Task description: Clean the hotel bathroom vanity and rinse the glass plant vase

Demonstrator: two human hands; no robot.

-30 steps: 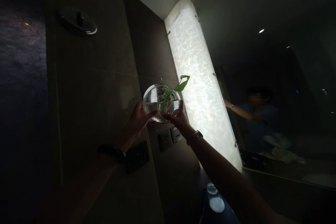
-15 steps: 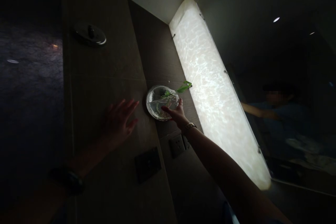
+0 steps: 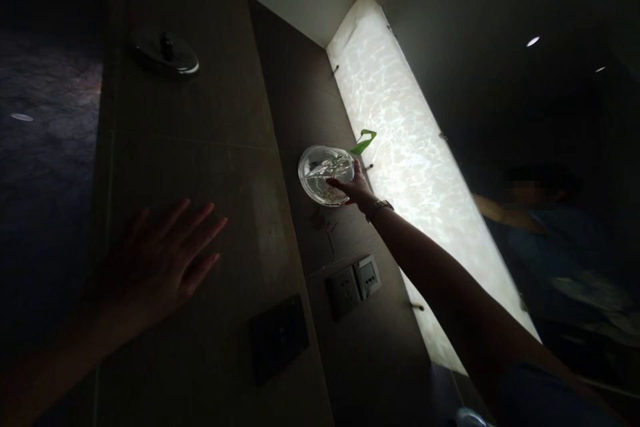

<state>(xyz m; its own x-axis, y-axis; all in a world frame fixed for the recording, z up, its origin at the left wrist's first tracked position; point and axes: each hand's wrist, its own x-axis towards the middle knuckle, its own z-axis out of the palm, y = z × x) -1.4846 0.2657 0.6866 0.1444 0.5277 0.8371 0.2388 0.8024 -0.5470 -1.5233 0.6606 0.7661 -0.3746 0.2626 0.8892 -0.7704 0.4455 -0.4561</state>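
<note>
Right hand [image 3: 356,188] grasps vase [image 3: 325,173] alone, now higher on wall [image 3: 220,107]. Left hand [image 3: 160,260] released, fingers spread, dropped lower.

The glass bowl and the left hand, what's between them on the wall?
Only bare tile wall in the head view. The left hand is spread open; the glass bowl is at the right hand.

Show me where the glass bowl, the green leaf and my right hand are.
glass bowl [image 3: 320,173], head view, clear front wall.
green leaf [image 3: 364,141], head view, leaf blade.
right hand [image 3: 356,188], head view, back of hand.
</note>
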